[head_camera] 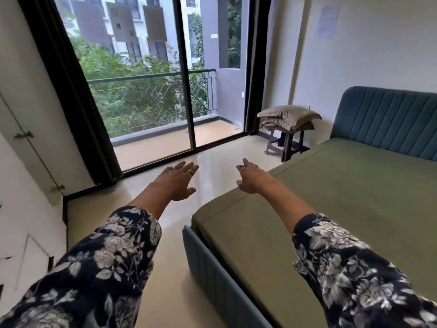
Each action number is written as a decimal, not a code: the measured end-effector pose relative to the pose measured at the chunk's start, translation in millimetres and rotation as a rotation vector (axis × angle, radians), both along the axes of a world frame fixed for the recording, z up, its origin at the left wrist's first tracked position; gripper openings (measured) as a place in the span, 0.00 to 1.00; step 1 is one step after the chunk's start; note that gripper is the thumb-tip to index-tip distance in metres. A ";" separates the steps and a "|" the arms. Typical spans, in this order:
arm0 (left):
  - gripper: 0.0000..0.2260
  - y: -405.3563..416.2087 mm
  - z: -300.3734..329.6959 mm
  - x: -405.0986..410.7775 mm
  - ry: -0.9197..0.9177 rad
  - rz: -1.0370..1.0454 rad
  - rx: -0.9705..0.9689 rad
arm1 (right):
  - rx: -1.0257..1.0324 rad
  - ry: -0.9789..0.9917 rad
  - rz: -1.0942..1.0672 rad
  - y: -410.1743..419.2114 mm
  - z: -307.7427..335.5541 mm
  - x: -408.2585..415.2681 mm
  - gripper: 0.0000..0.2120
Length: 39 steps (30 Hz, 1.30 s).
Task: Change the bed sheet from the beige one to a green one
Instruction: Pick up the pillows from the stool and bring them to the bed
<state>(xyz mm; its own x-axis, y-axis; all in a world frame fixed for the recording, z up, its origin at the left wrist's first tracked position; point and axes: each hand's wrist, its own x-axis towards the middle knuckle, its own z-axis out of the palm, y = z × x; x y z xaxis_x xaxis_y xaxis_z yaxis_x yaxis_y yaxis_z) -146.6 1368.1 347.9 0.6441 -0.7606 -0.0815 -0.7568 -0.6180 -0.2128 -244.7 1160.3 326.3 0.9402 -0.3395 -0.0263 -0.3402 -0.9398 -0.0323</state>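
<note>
While both hands (179, 181) reach empty, green sheet (331, 197) fitted

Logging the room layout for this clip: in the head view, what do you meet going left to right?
White cupboard door → dark curtain → left hand → right hand → stool carrying beige bedding → green sheet on the bed → teal headboard.

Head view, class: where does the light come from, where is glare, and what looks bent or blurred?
Head view: daylight enters through the glass door; soft glare streaks the floor; wide-angle distortion bows the door frame and wall edges; the patterned sleeves near the lens are slightly blurred.
</note>
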 end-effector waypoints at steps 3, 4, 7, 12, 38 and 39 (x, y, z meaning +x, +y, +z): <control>0.33 -28.7 -11.8 50.1 0.037 -0.047 0.059 | 0.043 0.091 -0.052 -27.0 -11.9 45.4 0.28; 0.32 -35.6 -14.9 65.5 0.040 -0.066 0.050 | 0.055 0.093 -0.067 -35.0 -14.0 58.8 0.27; 0.32 -65.0 -16.7 112.7 0.057 -0.103 0.036 | 0.081 0.114 -0.119 -62.0 -8.6 94.8 0.26; 0.32 -109.7 -19.6 182.1 0.030 -0.193 0.063 | 0.086 0.081 -0.190 -106.5 -0.1 147.9 0.26; 0.32 -343.9 -25.4 612.7 0.023 -0.774 -0.068 | 0.150 -0.046 -0.661 -246.0 -14.2 522.3 0.29; 0.31 -356.4 -26.2 621.7 0.004 -0.818 -0.065 | 0.156 -0.051 -0.674 -258.8 -13.8 532.1 0.29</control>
<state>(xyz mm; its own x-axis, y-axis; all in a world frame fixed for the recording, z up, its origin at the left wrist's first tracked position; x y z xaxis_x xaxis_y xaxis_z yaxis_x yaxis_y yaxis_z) 475.1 1011.7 321.6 -0.1162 -0.9930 -0.0219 -0.9743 0.1183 -0.1918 287.4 901.4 312.5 0.5272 -0.8456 -0.0834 -0.8424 -0.5074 -0.1815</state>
